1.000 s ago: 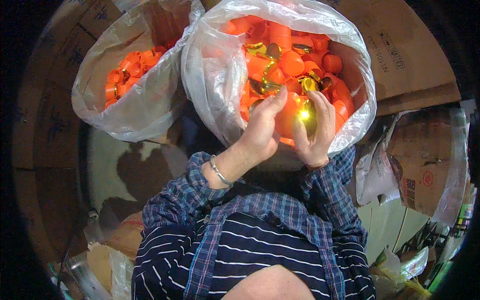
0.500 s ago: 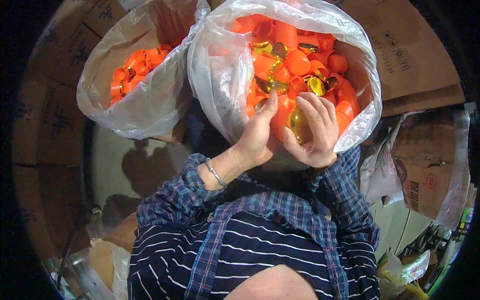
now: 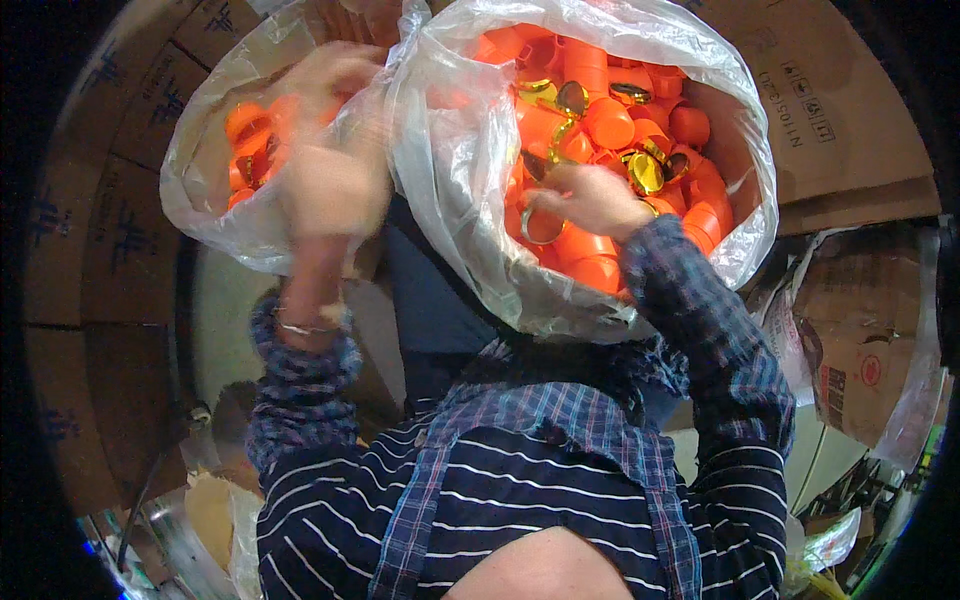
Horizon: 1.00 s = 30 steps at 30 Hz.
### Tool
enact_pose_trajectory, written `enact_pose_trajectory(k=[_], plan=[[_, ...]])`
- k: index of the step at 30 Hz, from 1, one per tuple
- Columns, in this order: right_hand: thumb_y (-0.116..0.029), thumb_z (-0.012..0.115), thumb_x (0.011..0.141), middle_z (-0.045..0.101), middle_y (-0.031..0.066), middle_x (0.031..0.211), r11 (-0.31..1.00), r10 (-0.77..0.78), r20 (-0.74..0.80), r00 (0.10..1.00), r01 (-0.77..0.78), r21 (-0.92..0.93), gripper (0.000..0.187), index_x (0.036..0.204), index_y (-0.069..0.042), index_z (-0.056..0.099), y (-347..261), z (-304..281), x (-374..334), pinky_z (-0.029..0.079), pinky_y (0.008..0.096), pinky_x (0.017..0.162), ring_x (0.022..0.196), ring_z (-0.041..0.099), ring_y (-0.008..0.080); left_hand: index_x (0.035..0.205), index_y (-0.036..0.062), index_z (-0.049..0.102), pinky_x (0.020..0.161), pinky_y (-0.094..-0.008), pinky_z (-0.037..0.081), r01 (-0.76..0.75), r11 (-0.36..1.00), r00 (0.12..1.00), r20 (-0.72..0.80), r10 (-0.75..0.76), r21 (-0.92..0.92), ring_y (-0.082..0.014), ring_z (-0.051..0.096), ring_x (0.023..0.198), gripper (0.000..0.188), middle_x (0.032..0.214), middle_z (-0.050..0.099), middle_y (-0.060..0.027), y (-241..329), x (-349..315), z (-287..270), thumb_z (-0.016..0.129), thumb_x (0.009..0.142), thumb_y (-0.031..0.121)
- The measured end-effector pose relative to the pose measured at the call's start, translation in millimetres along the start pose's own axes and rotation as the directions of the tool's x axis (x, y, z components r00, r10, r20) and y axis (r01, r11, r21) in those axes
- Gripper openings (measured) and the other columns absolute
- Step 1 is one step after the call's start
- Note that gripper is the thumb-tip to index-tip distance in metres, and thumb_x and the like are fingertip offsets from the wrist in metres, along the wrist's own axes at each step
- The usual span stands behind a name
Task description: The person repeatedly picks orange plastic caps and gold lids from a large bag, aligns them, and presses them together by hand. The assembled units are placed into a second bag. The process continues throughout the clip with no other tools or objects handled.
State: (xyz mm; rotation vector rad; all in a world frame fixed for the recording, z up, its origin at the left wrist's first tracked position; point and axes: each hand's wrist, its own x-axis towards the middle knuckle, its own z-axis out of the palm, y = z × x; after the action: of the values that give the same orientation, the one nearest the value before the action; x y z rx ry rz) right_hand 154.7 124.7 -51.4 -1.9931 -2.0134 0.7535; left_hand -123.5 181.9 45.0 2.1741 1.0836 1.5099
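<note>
- Change since the earlier frames: the left hand (image 3: pixel 335 165), which was working beside the right hand (image 3: pixel 590 200) over the right-hand bag, has left it and is now raised over the mouth of the left-hand bag (image 3: pixel 215 205). It is motion-blurred.
- The hands are now well apart, one at each bag; they were together a moment ago.
- Judgement: the left hand appears to be carrying a finished piece across to the left-hand bag, so one cycle of the sorting or assembly seems to be ending. Whether it holds anything cannot be told; blur hides the fingers.
- Right hand: inside the right-hand bag (image 3: pixel 460 200), palm down, fingers curled among the orange caps (image 3: pixel 590 265). It touches the caps and lies next to a shiny gold lid (image 3: pixel 645 172). A firm grip on one piece cannot be confirmed.
- Left arm: forearm upright from the lower frame, plaid cuff pushed back, thin bracelet (image 3: pixel 300 326) at the wrist.
- Right arm: plaid sleeve (image 3: pixel 700 320) rising from lower right, elbow bent, wrist dipping over the bag's rim.
- Location of stock: the right-hand bag is heaped with orange caps and scattered gold lids; the left-hand bag holds a smaller lot of orange pieces (image 3: pixel 245 145).
- Surroundings: cardboard boxes (image 3: pixel 830 130) behind and beside both bags.
</note>
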Motion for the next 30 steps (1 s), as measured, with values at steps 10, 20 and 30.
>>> enact_pose_trajectory(k=[10, 20, 30], plan=[[-0.030, 0.067, 0.090, 0.070, 0.0157, 0.080, 0.862, 0.099, -0.112, 0.989, -0.029, 0.506, 0.035, 0.103, 0.001, 0.071, 32, 32, 30, 0.055, 0.0374, 0.067, 0.073, 0.070, 0.0255, 0.098, 0.0053, 0.068, 0.078, -0.0418, 0.053, -0.362, 0.918, 0.781, 0.591, 0.203, 0.163, -0.0326, 0.066, 0.088, 0.025, 0.096, 0.067, -0.0115, -38, -20, 87, 0.066, 0.091, 0.029], [-0.030, 0.067, 0.091, 0.065, 0.0056, 0.072, 0.797, 0.260, -0.188, 0.947, -0.101, 0.595, 0.034, 0.089, 0.003, 0.069, 55, -40, -11, 0.050, 0.0295, 0.059, 0.062, 0.060, 0.0127, 0.102, 0.0094, 0.071, 0.082, -0.0419, 0.054, 0.055, 0.864, 0.789, 0.508, -0.346, 0.501, -0.0326, 0.067, 0.094, 0.028, 0.101, 0.068, -0.0107, -79, -41, -3, 0.063, 0.093, 0.035], [-0.029, 0.067, 0.095, 0.056, -0.0035, 0.069, 0.746, 0.048, -0.394, 0.918, 0.229, 0.625, 0.031, 0.082, -0.001, 0.063, 10, -60, -48, 0.041, 0.0242, 0.055, 0.062, 0.050, 0.0048, 0.118, 0.0009, 0.064, 0.090, -0.0322, 0.052, -0.215, 0.974, 0.957, 0.182, 0.224, -0.067, -0.0181, 0.066, 0.096, 0.040, 0.104, 0.069, -0.0074, 23, -37, 85, 0.079, 0.084, 0.016]])
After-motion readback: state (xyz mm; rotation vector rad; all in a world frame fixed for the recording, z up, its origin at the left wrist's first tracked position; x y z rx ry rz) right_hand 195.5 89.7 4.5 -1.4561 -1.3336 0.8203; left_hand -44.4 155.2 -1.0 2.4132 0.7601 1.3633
